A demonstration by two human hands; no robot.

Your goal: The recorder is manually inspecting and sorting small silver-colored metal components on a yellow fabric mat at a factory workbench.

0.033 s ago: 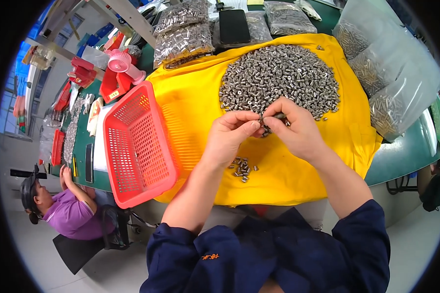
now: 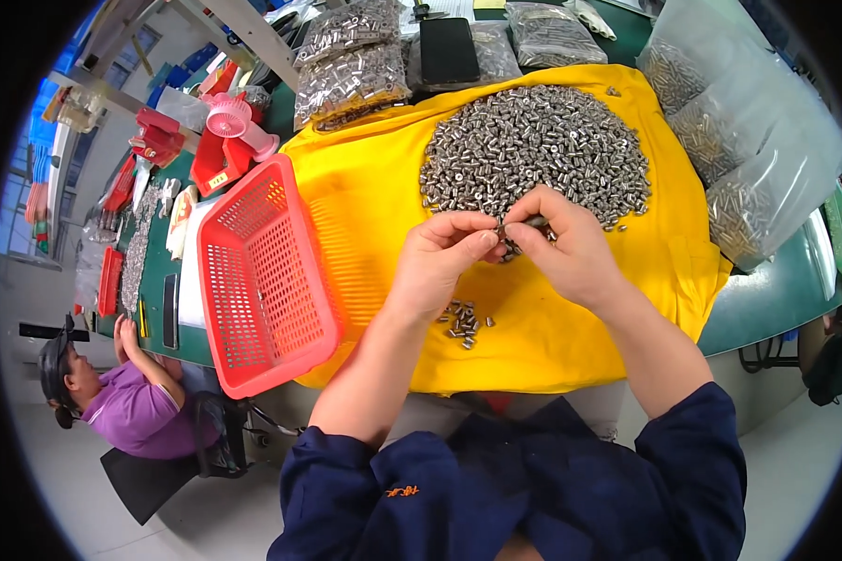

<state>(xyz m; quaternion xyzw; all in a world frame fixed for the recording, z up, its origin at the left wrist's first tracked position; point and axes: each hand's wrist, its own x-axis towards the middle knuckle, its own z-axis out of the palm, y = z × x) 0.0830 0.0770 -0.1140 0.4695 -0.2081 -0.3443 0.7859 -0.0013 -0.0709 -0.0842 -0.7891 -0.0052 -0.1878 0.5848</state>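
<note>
A large heap of small silver metal cylinders point(image 2: 538, 154) lies on a yellow cloth point(image 2: 374, 206). My left hand point(image 2: 440, 262) and my right hand point(image 2: 566, 248) meet at the heap's near edge, fingertips pinched together on a small metal piece point(image 2: 533, 222) between them. A little cluster of the same metal pieces point(image 2: 463, 321) rests on the cloth just below my left wrist. Both forearms come up from dark blue sleeves.
A red perforated plastic basket point(image 2: 262, 280) stands left of the cloth. Clear bags of metal parts point(image 2: 739, 159) sit at the right and several more at the back point(image 2: 351, 70). A dark phone point(image 2: 449, 51) lies at the back. A seated person in purple point(image 2: 126, 402) works at lower left.
</note>
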